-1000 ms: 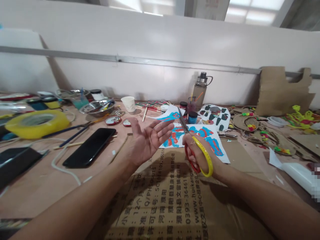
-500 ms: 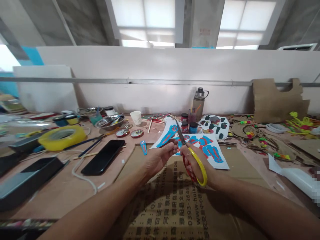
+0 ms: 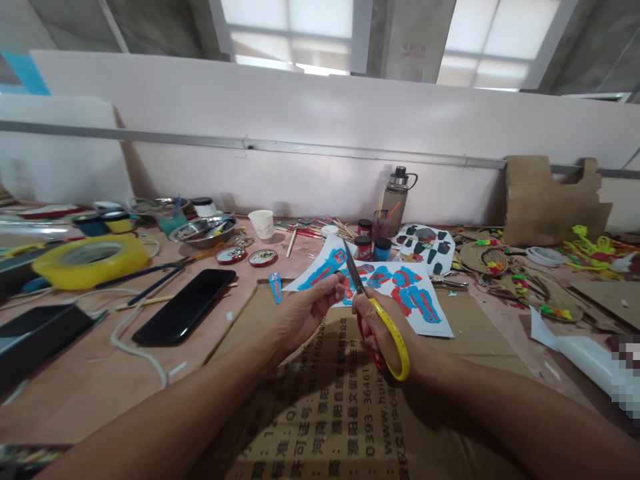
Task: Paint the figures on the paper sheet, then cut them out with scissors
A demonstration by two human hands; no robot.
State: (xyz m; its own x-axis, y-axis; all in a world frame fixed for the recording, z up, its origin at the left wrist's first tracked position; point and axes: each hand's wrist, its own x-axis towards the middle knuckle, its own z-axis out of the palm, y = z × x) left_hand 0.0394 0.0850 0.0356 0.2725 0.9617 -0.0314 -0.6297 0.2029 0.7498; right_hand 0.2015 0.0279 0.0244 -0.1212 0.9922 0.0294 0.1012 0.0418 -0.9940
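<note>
My right hand (image 3: 383, 327) grips scissors (image 3: 356, 272) with one yellow and one red handle. Their blades point up and away, across the white painted paper (image 3: 440, 331), and look nearly closed. Blue and red painted shapes cover this sheet, whose left part rises in a curl. My left hand (image 3: 320, 300) pinches the sheet near its lower edge, just left of the blades; its fingertips partly hide the grip. A small cut-out blue and red piece (image 3: 275, 288) lies left of the sheet, on the cardboard's (image 3: 240, 340) far edge.
A black phone (image 3: 185, 308) and a yellow tape roll (image 3: 93, 260) lie to the left. Behind the paper stand paint jars (image 3: 383, 249), a bottle (image 3: 397, 193) and a paper cup (image 3: 261, 224). Metal bowls (image 3: 203, 230) sit back left. Woven cord pieces (image 3: 520, 283) lie at right.
The view has turned slightly, shifting the left-hand things leftward. Both hands keep their holds on the paper and scissors, and the scissors stay close beside my left fingers.
</note>
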